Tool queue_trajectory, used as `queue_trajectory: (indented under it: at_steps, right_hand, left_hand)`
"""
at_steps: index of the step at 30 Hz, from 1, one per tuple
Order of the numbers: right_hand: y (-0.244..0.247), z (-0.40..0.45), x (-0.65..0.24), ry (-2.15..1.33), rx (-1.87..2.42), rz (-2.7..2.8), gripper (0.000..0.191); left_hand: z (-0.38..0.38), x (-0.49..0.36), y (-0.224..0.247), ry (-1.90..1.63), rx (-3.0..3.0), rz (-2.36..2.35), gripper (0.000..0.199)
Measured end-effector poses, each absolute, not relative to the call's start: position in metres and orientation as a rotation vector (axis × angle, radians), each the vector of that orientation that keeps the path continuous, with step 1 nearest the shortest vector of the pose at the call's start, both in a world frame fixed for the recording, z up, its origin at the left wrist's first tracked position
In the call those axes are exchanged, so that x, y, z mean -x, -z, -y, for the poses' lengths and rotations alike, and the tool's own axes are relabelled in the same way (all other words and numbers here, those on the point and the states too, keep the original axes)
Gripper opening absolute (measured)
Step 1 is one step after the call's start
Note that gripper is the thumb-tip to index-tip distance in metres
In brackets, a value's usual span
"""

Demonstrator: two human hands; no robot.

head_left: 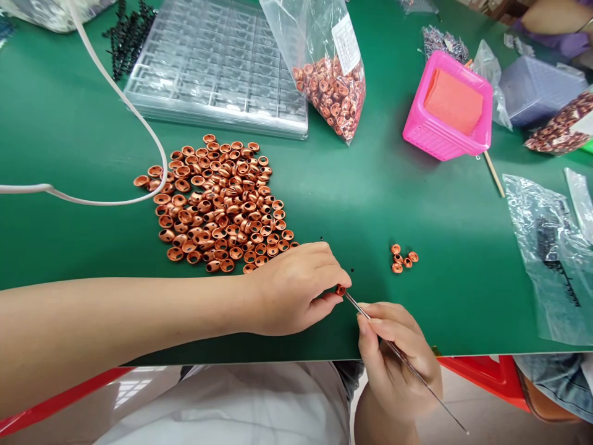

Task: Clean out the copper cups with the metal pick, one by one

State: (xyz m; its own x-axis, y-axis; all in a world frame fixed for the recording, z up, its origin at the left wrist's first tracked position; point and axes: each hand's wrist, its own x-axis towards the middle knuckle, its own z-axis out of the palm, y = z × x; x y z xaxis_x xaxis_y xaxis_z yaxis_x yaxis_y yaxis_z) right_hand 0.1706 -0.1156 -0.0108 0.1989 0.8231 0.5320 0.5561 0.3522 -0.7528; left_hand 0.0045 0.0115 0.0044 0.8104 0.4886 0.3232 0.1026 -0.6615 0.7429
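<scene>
Between thumb and fingertips, my left hand [301,287] pinches one small copper-coloured cup [341,290] with holes in it. My right hand [401,352] grips a thin metal rod [419,374] like a pen. The rod's upper tip meets the cup; whether it goes inside cannot be made out. Its other end slants down to the right past the table edge. Left of and beyond my left hand spreads a large pile of the same copper cups [222,204]. Several more cups [404,258] lie in a little group to the right. Two tiny black bits lie near my left fingertips.
Clear plastic trays [217,68] are stacked at the back, beside a bag of copper cups [331,93]. A white cable [143,123] loops over the pile's left side. At right are a pink basket [417,133], a clear bag [546,259] and another person's arm [556,21].
</scene>
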Motion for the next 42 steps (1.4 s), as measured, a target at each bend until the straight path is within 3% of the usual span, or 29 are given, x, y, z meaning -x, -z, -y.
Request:
queue_trajectory:
  at_steps: [42]
  right_hand:
    - [0.0096,0.1144,-0.1707,-0.342,1.332,1.468,0.033]
  left_hand:
    - [-0.0131,-0.0029,-0.0024,-0.61,-2.252,-0.415,0.014]
